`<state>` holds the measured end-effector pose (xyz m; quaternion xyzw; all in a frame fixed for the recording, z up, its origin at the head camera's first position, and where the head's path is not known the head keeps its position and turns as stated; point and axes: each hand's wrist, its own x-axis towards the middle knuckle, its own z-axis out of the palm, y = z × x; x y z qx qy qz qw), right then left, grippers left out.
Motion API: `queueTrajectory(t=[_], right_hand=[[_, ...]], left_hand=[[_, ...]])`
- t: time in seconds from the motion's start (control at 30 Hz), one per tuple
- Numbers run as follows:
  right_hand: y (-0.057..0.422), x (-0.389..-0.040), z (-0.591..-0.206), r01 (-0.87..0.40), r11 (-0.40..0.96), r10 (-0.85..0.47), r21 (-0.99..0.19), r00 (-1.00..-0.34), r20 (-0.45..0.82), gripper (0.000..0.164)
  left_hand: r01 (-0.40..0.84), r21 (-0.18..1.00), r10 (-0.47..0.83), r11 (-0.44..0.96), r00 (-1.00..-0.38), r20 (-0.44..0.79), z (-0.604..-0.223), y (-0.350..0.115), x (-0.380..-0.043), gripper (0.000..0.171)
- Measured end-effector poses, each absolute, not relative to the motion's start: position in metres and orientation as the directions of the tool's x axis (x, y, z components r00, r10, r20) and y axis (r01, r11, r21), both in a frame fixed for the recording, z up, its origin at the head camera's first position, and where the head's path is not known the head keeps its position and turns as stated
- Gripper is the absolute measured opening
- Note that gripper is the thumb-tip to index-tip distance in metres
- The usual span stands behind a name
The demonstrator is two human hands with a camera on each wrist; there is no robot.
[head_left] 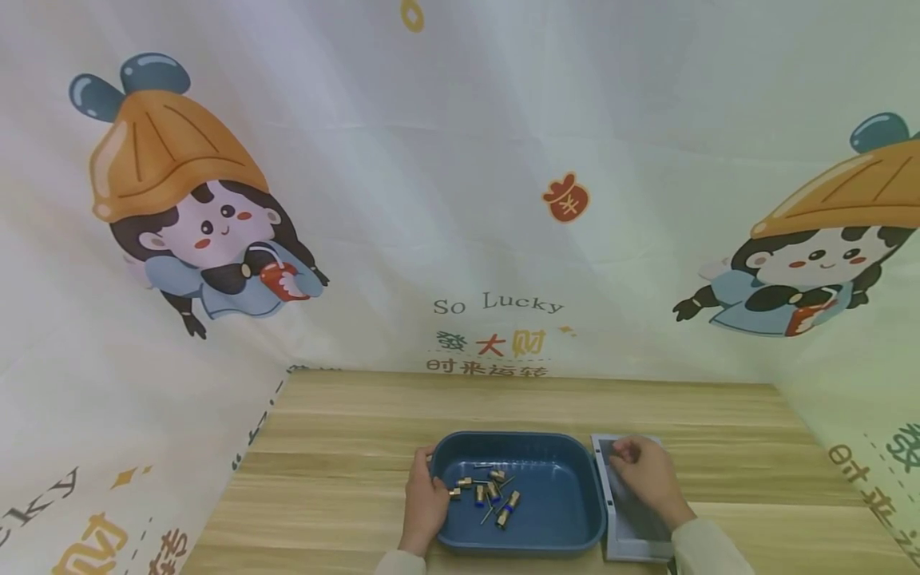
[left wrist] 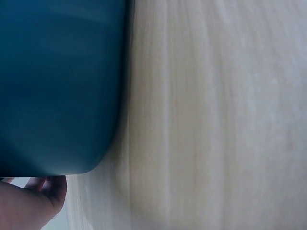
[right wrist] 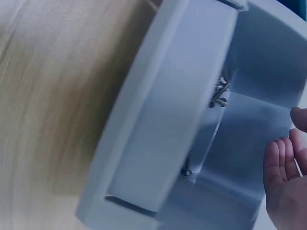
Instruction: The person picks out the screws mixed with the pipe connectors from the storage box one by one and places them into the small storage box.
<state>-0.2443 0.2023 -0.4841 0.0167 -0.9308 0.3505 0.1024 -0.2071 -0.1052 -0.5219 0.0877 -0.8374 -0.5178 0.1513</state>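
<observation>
My left hand [head_left: 426, 499] grips the left rim of a blue plastic basin [head_left: 553, 547], thumb on the inner side and fingers along the outer wall. In the left wrist view, curled fingers [left wrist: 53, 191] show at the edge of the basin [left wrist: 57, 86]. Several brass fittings [head_left: 505, 511], some with blue bands, and thin screws lie in the basin's left half. Over a grey box [head_left: 640, 551] on the right hovers my right hand [head_left: 650, 475], fingers loosely bent and nothing visible between thumb and fingertips. Inside that box, the right wrist view shows several small screws [right wrist: 220, 93].
Basin and box stand side by side on a wood-grain table [head_left: 323, 463]. A printed cloth [head_left: 402, 200] with cartoon figures hangs behind and at both sides. One longer screw [right wrist: 186, 167] lies apart from the others along the box's inner wall.
</observation>
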Motion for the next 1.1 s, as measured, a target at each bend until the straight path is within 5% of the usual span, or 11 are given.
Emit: queueTrajectory(t=[1.1], right_hand=[[0.163, -0.246, -0.474, -0.177, 0.646, -0.028, -0.742, -0.978, 0.209, 0.028]], left_hand=[[-0.002, 0.894, -0.302, 0.448, -0.941, 0.15, -0.523, -0.106, -0.208, 0.048]])
